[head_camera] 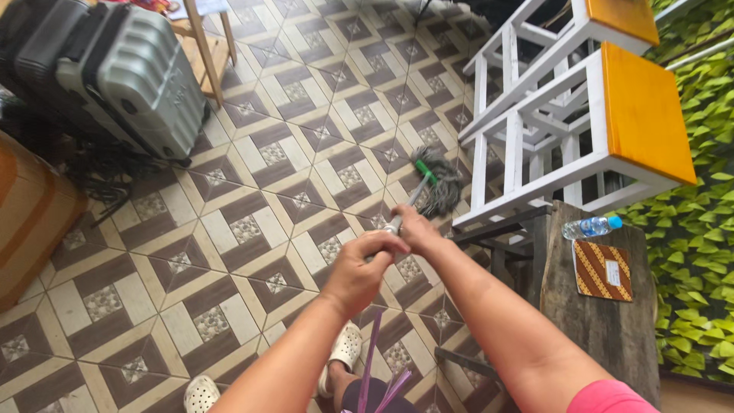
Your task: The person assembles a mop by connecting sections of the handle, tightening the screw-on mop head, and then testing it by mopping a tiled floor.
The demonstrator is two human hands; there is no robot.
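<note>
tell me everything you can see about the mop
The mop has a thin metal-looking handle, a green collar and a head of grey, stringy strands. It slants away from the person, its head resting on the patterned tile floor just beside the white stool frames. The left hand and the right hand both grip the near end of the handle, so that part is hidden.

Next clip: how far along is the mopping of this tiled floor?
Done: nothing measurable; the tiled floor shows no clear wet or cleaned patch. In hand: the left hand and right hand grip the mop handle, with the mop head down beside the white stool. Left: cannot tell how much.
</note>
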